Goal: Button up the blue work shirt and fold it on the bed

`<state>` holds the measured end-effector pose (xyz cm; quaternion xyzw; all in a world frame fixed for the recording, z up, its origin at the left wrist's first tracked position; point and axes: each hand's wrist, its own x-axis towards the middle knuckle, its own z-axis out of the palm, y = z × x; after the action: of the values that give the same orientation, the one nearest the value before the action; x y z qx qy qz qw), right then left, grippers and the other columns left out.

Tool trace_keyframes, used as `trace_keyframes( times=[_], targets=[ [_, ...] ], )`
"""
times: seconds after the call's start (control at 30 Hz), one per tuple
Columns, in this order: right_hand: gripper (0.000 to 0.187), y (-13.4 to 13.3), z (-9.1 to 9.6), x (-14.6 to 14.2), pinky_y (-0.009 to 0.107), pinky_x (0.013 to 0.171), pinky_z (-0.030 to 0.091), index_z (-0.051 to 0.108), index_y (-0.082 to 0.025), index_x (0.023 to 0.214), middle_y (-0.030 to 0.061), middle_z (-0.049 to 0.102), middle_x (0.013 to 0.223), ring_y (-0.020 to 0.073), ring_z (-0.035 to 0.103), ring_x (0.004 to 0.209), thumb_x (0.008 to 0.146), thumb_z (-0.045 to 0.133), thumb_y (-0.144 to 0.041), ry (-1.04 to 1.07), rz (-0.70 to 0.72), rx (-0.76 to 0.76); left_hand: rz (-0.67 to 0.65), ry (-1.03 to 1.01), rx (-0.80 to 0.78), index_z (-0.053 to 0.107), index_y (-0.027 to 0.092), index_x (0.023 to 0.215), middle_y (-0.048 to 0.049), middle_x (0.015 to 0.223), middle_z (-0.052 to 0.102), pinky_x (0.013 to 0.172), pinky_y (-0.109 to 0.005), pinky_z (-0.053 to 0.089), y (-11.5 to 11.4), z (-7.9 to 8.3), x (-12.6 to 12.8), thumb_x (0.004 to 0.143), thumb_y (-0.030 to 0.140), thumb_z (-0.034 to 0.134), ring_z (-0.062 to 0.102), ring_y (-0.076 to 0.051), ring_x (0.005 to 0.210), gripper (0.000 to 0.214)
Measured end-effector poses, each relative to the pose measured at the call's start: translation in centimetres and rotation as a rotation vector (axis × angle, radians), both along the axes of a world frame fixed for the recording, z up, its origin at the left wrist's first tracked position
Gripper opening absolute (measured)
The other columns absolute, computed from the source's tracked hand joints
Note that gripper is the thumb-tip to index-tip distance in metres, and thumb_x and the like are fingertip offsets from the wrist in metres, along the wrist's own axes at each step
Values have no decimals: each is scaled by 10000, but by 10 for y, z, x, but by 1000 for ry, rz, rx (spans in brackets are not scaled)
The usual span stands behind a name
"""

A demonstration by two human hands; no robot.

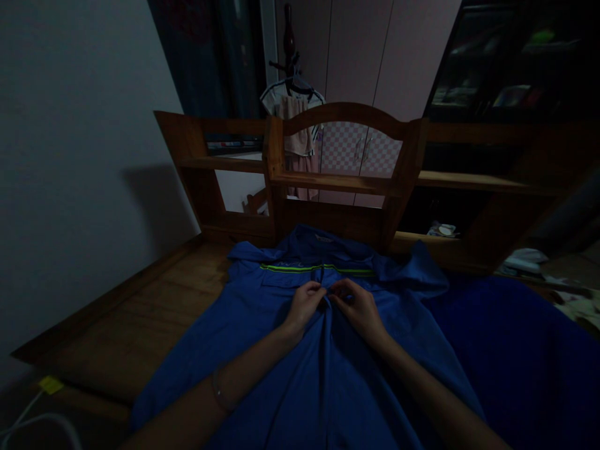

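Observation:
A blue work jacket (281,369) with a yellow-green stripe across the chest lies spread out, its collar toward the wooden headboard. My left hand (305,306) pinches the jacket's front edge at the middle, just below the stripe. Close beside it, my right hand (357,307) has its fingers bent and pinched on the other side of the same front opening. Between the two hands the cloth is drawn up into a fold that runs down toward me. Any button or fastener at the fingertips is too dark and small to make out.
Behind the jacket stands a wooden headboard (337,181) with shelves. Bare wooden boards (173,300) lie to the left, beside a wall (84,156). Dark blue cloth (520,350) spreads to the right. A white cable (32,406) with a yellow tag is at lower left.

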<state>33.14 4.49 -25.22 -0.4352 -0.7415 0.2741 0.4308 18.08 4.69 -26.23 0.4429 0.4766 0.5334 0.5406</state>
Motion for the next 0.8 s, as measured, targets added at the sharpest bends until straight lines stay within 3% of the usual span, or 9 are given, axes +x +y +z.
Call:
trace_keyframes(
  times=[0.23,0.43,0.67,0.8],
  targets=[
    [156,4,-5,1,244,681,469,623,-204,920,8,644,875,136,603,751,790,610,-290,29,-14,-68,8,-74,-120,584,126,774,-19,661,591,565,-205,418,-2,-1,-2,697,262,646,570,-113,604,169],
    [189,4,-7,1,246,685,469,609,-217,964,7,631,903,134,591,742,785,617,-275,8,-16,-41,11,-136,-146,547,142,792,-15,673,587,613,-224,449,-2,3,-4,666,156,634,586,-117,620,154],
    [124,-2,-4,-1,229,660,455,622,-220,934,9,592,865,122,571,715,824,566,-229,-99,-28,73,-187,-277,-60,565,147,748,-29,774,592,718,-250,463,-1,4,-10,728,235,586,586,-130,748,93],
    [146,-9,-1,-5,235,694,456,623,-219,931,25,593,897,131,578,751,867,494,-194,-208,-63,177,-212,-280,-57,567,151,745,-20,755,585,718,-244,451,-2,4,-11,751,273,560,571,-121,725,122]
  ],
)
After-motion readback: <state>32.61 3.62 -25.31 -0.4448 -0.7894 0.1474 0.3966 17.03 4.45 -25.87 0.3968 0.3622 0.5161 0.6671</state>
